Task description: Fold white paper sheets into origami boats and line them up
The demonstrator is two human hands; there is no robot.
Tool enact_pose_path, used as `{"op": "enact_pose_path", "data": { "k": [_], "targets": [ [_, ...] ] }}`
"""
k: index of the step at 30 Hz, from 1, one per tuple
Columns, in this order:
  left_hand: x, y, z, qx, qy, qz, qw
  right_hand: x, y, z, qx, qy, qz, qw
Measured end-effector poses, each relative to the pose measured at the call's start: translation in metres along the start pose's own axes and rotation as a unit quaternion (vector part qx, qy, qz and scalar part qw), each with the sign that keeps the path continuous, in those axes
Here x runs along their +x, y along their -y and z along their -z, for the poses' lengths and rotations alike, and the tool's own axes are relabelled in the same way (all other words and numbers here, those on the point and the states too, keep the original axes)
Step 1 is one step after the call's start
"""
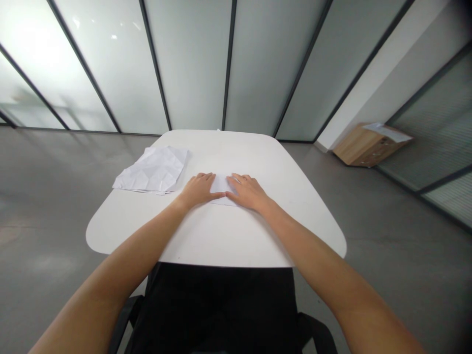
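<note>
A small white piece of paper (220,184) lies flat on the white table (224,236) in front of me. My left hand (200,190) rests on its left part, fingers stretched forward and thumb pointing right. On its right part lies my right hand (246,191), its fingers spread and its thumb reaching left. The two thumb tips meet or nearly meet near the paper's near edge. Much of the paper is hidden under my hands, so I cannot tell how it is folded.
Creased white sheets (155,169) lie stacked at the table's left edge. Beyond the table stands a frosted glass partition (191,64) with dark frames. A wooden cabinet (363,145) with papers on top stands at the right. Chair armrests (317,332) flank my lap.
</note>
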State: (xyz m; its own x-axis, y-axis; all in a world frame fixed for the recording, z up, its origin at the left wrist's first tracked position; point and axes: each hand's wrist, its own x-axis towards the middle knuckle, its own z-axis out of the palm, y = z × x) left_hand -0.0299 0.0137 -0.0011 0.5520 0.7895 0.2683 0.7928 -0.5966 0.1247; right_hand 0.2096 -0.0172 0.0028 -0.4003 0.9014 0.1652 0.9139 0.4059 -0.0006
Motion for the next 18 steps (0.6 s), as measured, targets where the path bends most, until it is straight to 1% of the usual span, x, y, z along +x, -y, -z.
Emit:
{"op": "enact_pose_path", "data": {
  "k": [3, 6, 8, 14, 18],
  "targets": [
    [0.0, 0.003, -0.002, 0.0, -0.005, 0.032, 0.999, 0.002, -0.004, -0.001, 0.001, 0.005, 0.009, 1.0],
    [0.0, 0.008, -0.005, 0.009, -0.011, 0.078, 0.997, 0.002, -0.007, -0.001, 0.001, 0.009, 0.009, 1.0],
    [0.001, 0.011, -0.008, 0.009, -0.011, 0.094, 0.995, 0.003, -0.008, -0.002, 0.001, 0.012, 0.007, 1.0],
    [0.006, 0.018, -0.012, -0.03, -0.018, 0.076, 0.997, 0.003, -0.009, -0.006, 0.001, 0.018, 0.005, 1.0],
    [0.009, 0.02, -0.014, -0.1, -0.046, 0.073, 0.991, 0.001, -0.009, -0.007, -0.001, 0.014, 0.001, 1.0]
  ]
}}
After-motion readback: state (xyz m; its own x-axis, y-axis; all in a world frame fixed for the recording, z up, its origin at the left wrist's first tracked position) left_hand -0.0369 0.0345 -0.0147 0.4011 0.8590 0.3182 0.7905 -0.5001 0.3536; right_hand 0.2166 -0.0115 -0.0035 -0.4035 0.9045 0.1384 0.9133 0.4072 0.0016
